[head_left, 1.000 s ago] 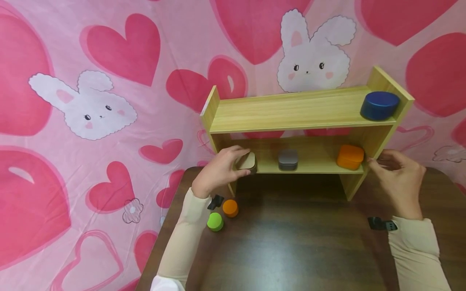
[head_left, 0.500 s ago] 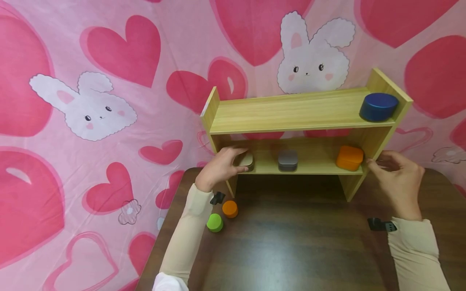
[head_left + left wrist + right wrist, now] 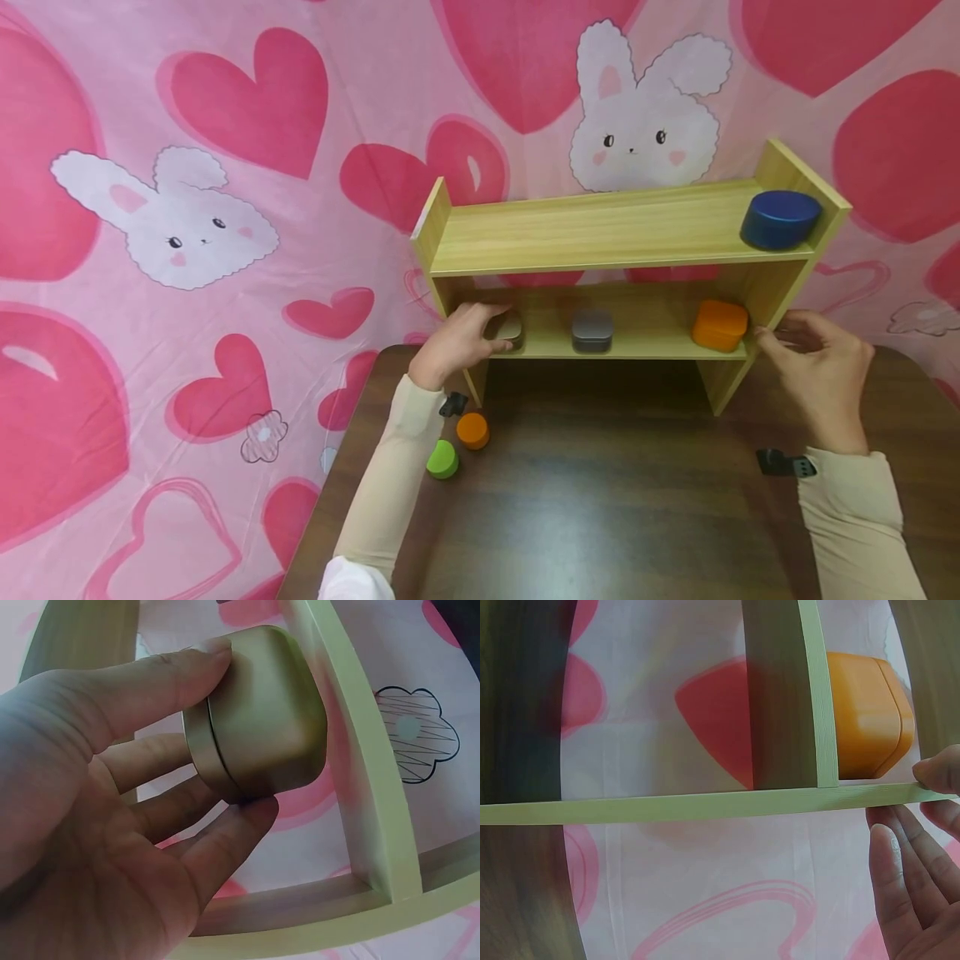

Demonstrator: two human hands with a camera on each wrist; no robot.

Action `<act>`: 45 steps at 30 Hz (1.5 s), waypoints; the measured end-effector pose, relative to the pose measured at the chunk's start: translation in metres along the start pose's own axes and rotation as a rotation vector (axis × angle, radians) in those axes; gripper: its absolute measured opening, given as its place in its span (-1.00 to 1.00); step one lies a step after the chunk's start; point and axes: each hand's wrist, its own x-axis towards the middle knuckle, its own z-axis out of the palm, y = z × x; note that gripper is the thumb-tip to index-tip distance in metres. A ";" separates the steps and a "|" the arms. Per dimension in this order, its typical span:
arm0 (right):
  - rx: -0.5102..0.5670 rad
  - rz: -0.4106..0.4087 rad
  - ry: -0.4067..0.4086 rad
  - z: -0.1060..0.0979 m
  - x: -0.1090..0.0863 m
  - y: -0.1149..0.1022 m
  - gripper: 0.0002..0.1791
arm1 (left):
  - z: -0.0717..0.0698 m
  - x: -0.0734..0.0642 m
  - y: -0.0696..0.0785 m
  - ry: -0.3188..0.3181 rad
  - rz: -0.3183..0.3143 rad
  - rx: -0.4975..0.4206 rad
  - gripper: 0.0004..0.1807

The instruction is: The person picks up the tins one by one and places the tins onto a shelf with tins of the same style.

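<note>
At the left end of the lower board of a small wooden shelf (image 3: pixel 600 229), my left hand (image 3: pixel 456 343) holds a gold tin (image 3: pixel 262 712) with rounded corners. Thumb and fingers are on opposite sides of it in the left wrist view. My right hand (image 3: pixel 828 371) grips the shelf's right side panel (image 3: pixel 705 807) by its front edge, the thumb inside and the fingers outside. Close to that thumb stands an orange tin (image 3: pixel 720 325) on the lower board. A grey tin (image 3: pixel 592 331) stands at the middle of the same board.
A blue oval tin (image 3: pixel 781 220) stands at the right end of the top board. On the dark wooden table (image 3: pixel 600 500), an orange round piece (image 3: pixel 473 431) and a green one (image 3: pixel 442 460) lie near my left forearm. A pink curtain (image 3: pixel 360 67) with hearts and rabbits hangs behind.
The gold tin has moved slightly left and back onto the lower board, with my left hand still around it. My right hand has stayed on the side panel.
</note>
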 end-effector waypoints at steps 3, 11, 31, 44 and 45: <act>-0.002 -0.002 0.005 0.000 0.000 0.000 -0.76 | 0.001 0.001 0.000 -0.004 -0.010 -0.004 -0.29; -0.002 -0.007 0.012 0.002 -0.001 0.000 -0.76 | 0.003 0.002 -0.001 -0.022 -0.027 -0.009 -0.29; 0.003 0.003 0.009 0.002 -0.001 -0.001 -0.76 | 0.006 0.001 -0.001 0.051 -0.013 -0.025 -0.27; 0.002 0.005 0.009 0.002 0.000 -0.001 -0.77 | 0.000 -0.013 0.009 0.211 0.110 -0.058 -0.29; 0.004 0.004 0.009 0.002 0.000 -0.001 -0.77 | 0.001 -0.015 0.009 0.224 0.120 -0.063 -0.30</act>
